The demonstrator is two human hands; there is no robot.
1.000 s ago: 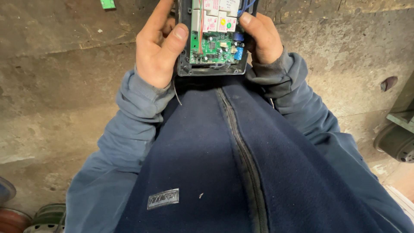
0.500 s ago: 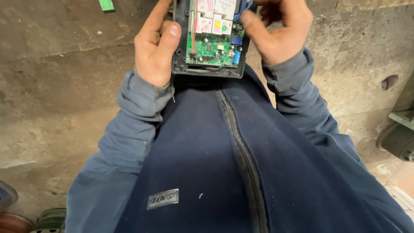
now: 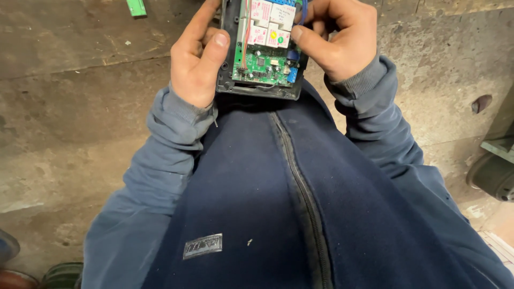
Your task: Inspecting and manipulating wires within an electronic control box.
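Our left hand gripped the open housing; our right hand, pinching the blue wire, risked tearing it from the green circuit board.

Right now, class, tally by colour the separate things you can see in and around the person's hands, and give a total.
Black open housing with green circuit board, held by left hand and right hand: 1
Green piece on floor: 1
Total: 2

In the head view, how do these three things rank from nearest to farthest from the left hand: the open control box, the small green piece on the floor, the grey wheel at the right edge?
1. Open control box: held in the left hand.
2. Small green piece: on the floor, upper left.
3. Grey wheel: far right edge.
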